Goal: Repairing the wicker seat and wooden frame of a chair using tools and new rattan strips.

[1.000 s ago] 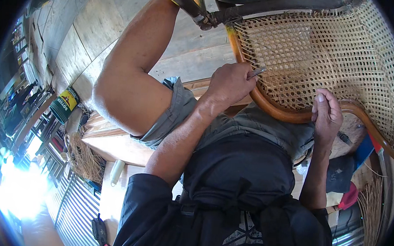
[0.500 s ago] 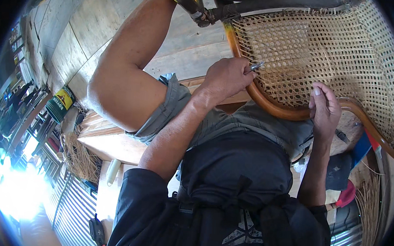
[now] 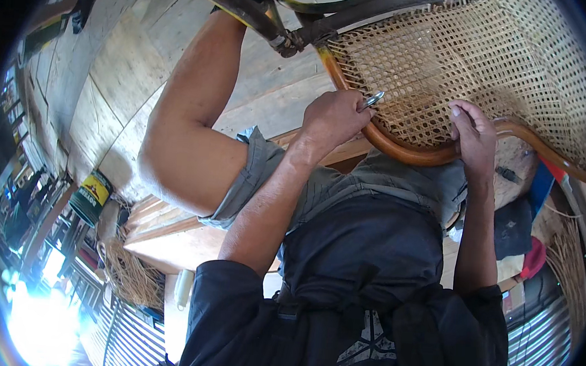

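My left hand (image 3: 337,124) is closed around a small shiny metal tool (image 3: 374,100), whose tip sticks out over the edge of a woven cane panel (image 3: 440,78). The rest of the tool is hidden in my fist. The panel sits in a curved brown rattan frame (image 3: 419,155) resting by my lap. My right hand (image 3: 477,137) is at the frame's near right bend, thumb and fingers pinched together over the weave. Whatever lies between those fingertips is too small to make out. Open, looser weave shows along the panel's left side.
Dark wrapped chair legs (image 3: 288,42) cross at the top. Wooden boards (image 3: 121,78) lie beneath my bent left leg. A green and yellow can (image 3: 91,197) and bundled fibre strands (image 3: 130,274) are at left. More long strands (image 3: 569,267) and a red item (image 3: 534,258) are at right.
The view has shifted a little, so the chair appears slightly higher and further left. Both hands keep nearly the same places against the frame, with the tool still in my left hand.
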`<action>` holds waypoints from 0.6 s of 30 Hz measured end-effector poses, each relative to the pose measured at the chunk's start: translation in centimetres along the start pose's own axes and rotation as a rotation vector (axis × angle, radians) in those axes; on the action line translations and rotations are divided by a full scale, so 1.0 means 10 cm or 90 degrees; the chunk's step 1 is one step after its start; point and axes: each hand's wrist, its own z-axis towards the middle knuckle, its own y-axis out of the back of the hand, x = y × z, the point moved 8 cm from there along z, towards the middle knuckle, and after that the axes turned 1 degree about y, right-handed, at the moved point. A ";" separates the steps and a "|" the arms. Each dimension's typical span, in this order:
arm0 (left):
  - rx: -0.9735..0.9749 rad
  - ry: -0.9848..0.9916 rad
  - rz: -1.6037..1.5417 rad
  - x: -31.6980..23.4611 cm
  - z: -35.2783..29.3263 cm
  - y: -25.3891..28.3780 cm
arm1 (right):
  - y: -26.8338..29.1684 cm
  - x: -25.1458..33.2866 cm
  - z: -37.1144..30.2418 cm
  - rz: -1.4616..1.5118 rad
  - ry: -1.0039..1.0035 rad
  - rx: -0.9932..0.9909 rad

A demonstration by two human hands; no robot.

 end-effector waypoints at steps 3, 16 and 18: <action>0.002 0.007 -0.009 0.00 0.01 0.01 | -0.15 0.08 -0.03 -0.030 -0.036 0.032; 0.011 -0.008 -0.007 0.05 0.10 -0.08 | 1.05 0.07 -0.31 -0.095 -0.006 -0.108; 0.002 -0.007 0.005 0.04 0.09 -0.05 | 1.62 -0.43 -0.58 -0.180 -0.064 -0.230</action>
